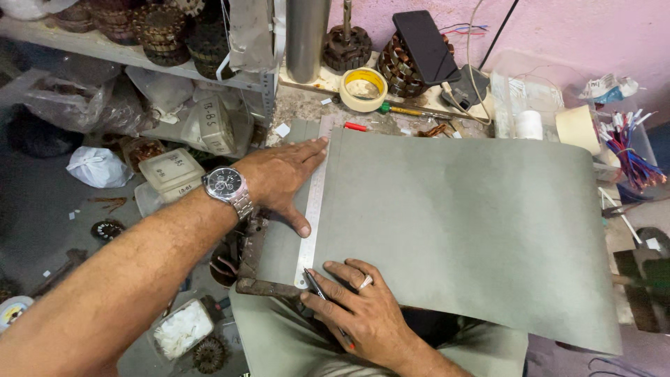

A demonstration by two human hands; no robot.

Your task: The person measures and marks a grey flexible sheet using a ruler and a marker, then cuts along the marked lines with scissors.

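Two hands [279, 180] are seen at work over one large grey sheet [460, 223], entered left to right. On the far-left shelf [84, 43], stacked motor cores [157, 28] are kept; below them, plastic bags [98, 167] and small tubs [171, 169] lie on the floor. The left hand, with a metal wristwatch [227, 187] at the wrist, is laid flat with fingers spread, pressing down a steel ruler [314, 202] that runs near to far along the left edge of the sheet. The right hand [359, 311], nearest the viewer, is closed around a pen [317, 287], the tip set against the near end of the ruler. The sheet is spread across the desk [300, 105], and its near-right edge curls down over the person's lap. At the far side, a metal cylinder [307, 35], a yellow tape roll [363, 89] and a dark phone [426, 45] propped on a core are noted. At far right, a bundle of coloured wires [631, 150] is held in a clear tray.
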